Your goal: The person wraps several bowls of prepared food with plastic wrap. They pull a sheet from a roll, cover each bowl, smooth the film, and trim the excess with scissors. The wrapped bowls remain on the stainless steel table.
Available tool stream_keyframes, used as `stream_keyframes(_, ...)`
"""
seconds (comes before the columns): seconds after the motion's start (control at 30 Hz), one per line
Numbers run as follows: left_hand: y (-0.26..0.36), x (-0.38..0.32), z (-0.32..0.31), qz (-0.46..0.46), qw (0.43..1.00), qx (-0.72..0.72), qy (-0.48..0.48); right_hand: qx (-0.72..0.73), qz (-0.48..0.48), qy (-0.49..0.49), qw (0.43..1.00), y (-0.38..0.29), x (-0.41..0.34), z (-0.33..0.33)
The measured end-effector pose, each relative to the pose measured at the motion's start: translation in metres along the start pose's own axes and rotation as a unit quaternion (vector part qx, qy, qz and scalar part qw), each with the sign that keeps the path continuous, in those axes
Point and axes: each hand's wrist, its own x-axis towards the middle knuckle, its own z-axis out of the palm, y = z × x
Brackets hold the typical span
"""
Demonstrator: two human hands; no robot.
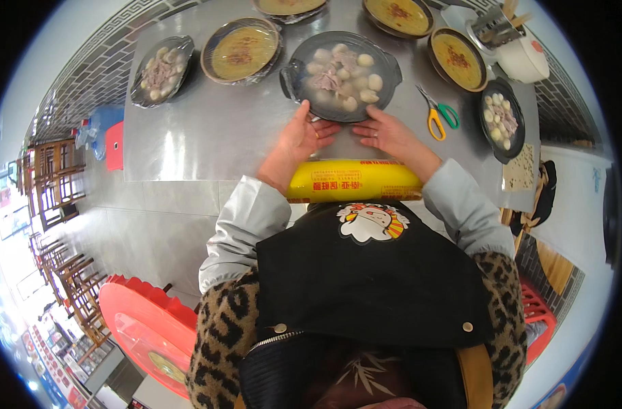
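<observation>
A black two-handled pan [393,94] stands on the steel table, with pale round balls and meat slices [327,79] inside. Clear plastic film covers it, looking fogged in places. My left hand [307,134] is at its near left edge, thumb against the rim and fingers spread just below. On the near right, my right hand [390,134] is placed likewise, thumb by the rim, palm turned inward. Neither hand visibly grips anything. Between my forearms lies a yellow roll of cling film [352,181] along the table's near edge, bearing printed writing.
Scissors [436,116] with yellow and green handles lie right of the pan. Around it stand several brown bowls of yellow food [242,51], a film-covered black dish [162,71] and another black dish [502,120]. A metal utensil holder [495,28] and white pot [525,61] occupy the far right.
</observation>
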Motion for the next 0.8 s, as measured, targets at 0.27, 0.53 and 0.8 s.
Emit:
stream_keyframes(0.27, 0.001, -0.003, 0.005, 0.084, 0.996, 0.012, 0.024, -0.08, -0.122, 0.119, 0.982, -0.036, -0.016, -0.024)
stream_keyframes(0.53, -0.011, 0.011, -0.009, 0.146, 0.987, -0.02, 0.058, -0.034, -0.101, 0.071, 0.992, -0.024, -0.004, -0.014)
stream_keyframes(0.8, -0.009, 0.005, 0.001, 0.164, 0.979, -0.003, 0.118, -0.026, 0.039, 0.049, 0.998, -0.017, -0.011, -0.012)
